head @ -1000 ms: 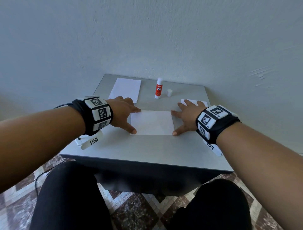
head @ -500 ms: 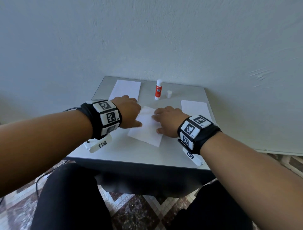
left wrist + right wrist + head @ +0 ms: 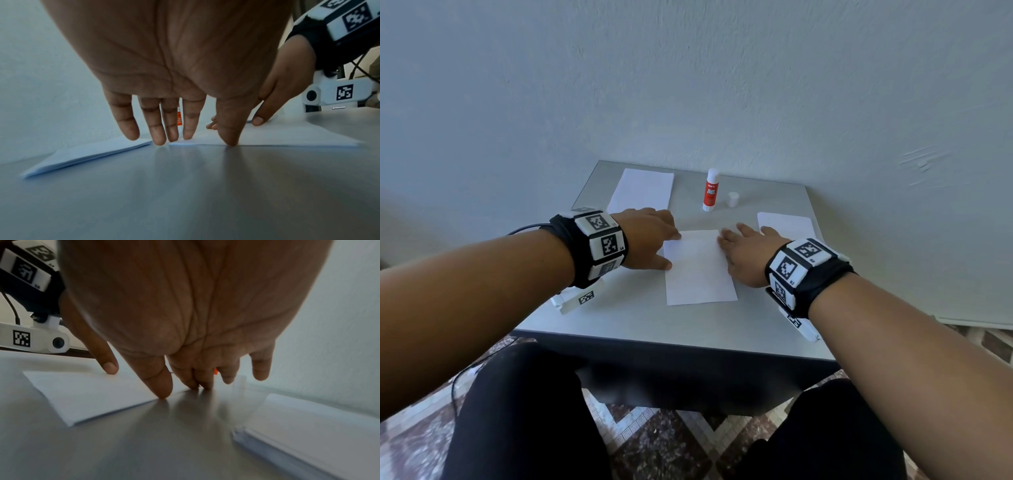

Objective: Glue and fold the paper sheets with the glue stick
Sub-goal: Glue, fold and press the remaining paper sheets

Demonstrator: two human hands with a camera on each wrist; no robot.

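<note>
Pale plaster wall behind a small grey table [image 3: 640,329], where a person seated in dark trousers works a folded paper sheet [image 3: 698,270] lying flat at the table's middle. Left hand [image 3: 650,240] is spread with straight fingers, its thumb tip and fingertips [image 3: 158,138] touching the sheet's left edge, as the left wrist view shows. Right hand [image 3: 748,255] is likewise spread flat with nothing gripped; its thumb and fingertips [image 3: 164,391] press at the sheet's right edge, the little finger lifted clear of the surface. Folded sheet sits directly between the two hands, its long side running away from the person, both hands bearing on the half farther from the body. Glue stick [image 3: 711,190], white with a red label, stands upright beyond the fingertips of both hands, well apart from them and uncapped; its small white cap [image 3: 733,199] stands just to the stick's right. One stack of paper sheets [image 3: 642,188] lies ahead of the left hand's fingers, near the far left corner; a second stack [image 3: 787,224] lies just beside the right hand, on its outer side near the table's right edge. Black wristbands [image 3: 599,246] bearing square printed markers wrap both wrists, each with a white camera bracket beneath. Patterned tile floor [image 3: 654,442] shows below the table
</note>
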